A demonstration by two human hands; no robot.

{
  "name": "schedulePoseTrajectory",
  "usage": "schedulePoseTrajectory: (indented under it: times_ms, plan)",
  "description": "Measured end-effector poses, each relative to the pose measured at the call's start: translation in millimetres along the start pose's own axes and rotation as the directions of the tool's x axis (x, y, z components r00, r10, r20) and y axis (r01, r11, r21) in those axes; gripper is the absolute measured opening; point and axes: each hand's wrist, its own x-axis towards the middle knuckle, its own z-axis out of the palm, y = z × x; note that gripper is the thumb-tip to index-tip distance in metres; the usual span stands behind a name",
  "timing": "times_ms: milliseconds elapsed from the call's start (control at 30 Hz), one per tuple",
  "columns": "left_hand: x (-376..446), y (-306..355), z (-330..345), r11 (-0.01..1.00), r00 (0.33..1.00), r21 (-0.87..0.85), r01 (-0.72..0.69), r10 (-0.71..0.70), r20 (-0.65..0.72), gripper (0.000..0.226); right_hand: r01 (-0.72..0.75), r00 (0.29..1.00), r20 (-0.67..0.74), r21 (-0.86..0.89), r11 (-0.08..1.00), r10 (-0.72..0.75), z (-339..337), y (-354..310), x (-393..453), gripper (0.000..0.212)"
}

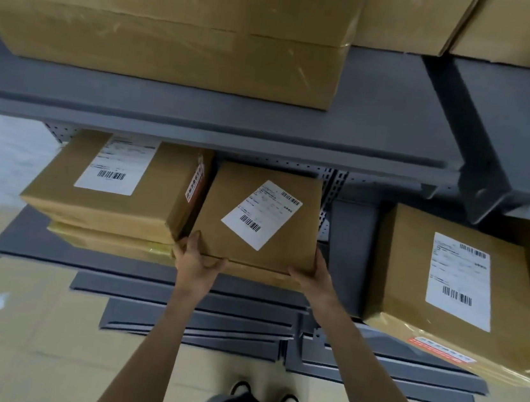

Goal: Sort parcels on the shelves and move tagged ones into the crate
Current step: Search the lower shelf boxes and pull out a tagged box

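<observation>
A brown cardboard parcel [224, 192] with a tilted white barcode label sits in the middle of the lower shelf [348, 244]. My left hand [194, 260] grips its near left corner and my right hand [316, 279] grips its near right corner. To its left, touching it, lies a larger labelled parcel [70, 173] on top of a flatter taped one [108, 241]. Another labelled parcel [405, 268] lies to the right, overhanging the shelf edge. No crate is in view.
The upper grey shelf [366, 129] carries a big taped carton [178, 23] and more boxes [518, 31] at the right. Lower shelf boards [195, 322] jut out below. Flattened cardboard [25, 321] covers the floor, and my shoes [266, 394] stand near the rack.
</observation>
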Motion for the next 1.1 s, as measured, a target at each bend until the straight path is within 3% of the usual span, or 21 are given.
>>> schedulePoseTrajectory:
  times_ms: [167, 267, 333, 433, 500, 600, 700, 767, 867, 1000, 1100]
  plan:
    - [2, 8, 8, 0.997, 0.998, 0.061, 0.04, -0.037, -0.047, 0.082, 0.01, 1.0, -0.01, -0.053, 0.999, -0.01, 5, 2, 7, 0.084]
    - [-2, 31, 13, 0.959, 0.986, 0.282, 0.023, 0.024, -0.164, 0.079, 0.07, 0.986, -0.142, -0.102, 0.992, -0.084, 4, -5, 4, 0.078]
    - [-4, 51, 22, 0.933, 0.979, 0.35, -0.083, 0.142, -0.147, 0.08, 0.126, 0.95, -0.272, -0.116, 0.985, -0.154, -3, -16, -5, 0.072]
    - [-12, 84, 45, 0.925, 0.959, 0.26, -0.278, 0.285, 0.011, 0.075, 0.256, 0.814, -0.488, -0.186, 0.949, -0.315, -29, -33, -24, 0.055]
    - [-25, 102, 66, 0.899, 0.913, 0.18, -0.399, 0.37, 0.172, 0.069, 0.242, 0.695, -0.615, -0.29, 0.926, -0.374, -55, -39, -35, 0.045]
    - [-49, 116, 98, 0.863, 0.802, 0.055, -0.502, 0.44, 0.404, 0.067, 0.097, 0.531, -0.782, -0.327, 0.94, -0.327, -103, -33, -49, 0.042]
    - [-68, 122, 124, 0.875, 0.721, -0.015, -0.484, 0.408, 0.56, 0.073, -0.187, 0.429, -0.888, -0.266, 0.945, -0.165, -156, -13, -63, 0.053]
    - [-76, 124, 140, 0.897, 0.695, -0.005, -0.442, 0.346, 0.631, 0.079, -0.315, 0.433, -0.901, -0.17, 0.934, -0.018, -191, 3, -72, 0.064]
    - [-84, 128, 163, 0.946, 0.699, 0.008, -0.323, 0.234, 0.676, 0.088, -0.451, 0.498, -0.852, -0.095, 0.887, 0.162, -234, 27, -80, 0.086]
    - [-91, 137, 192, 0.99, 0.745, 0.009, -0.138, 0.097, 0.66, 0.096, -0.247, 0.753, -0.618, 0.05, 0.968, 0.224, -273, 46, -75, 0.098]
    - [-97, 137, 204, 0.994, 0.794, 0.015, -0.108, 0.077, 0.603, 0.081, -0.191, 0.85, -0.485, 0.083, 0.978, 0.207, -288, 53, -70, 0.098]
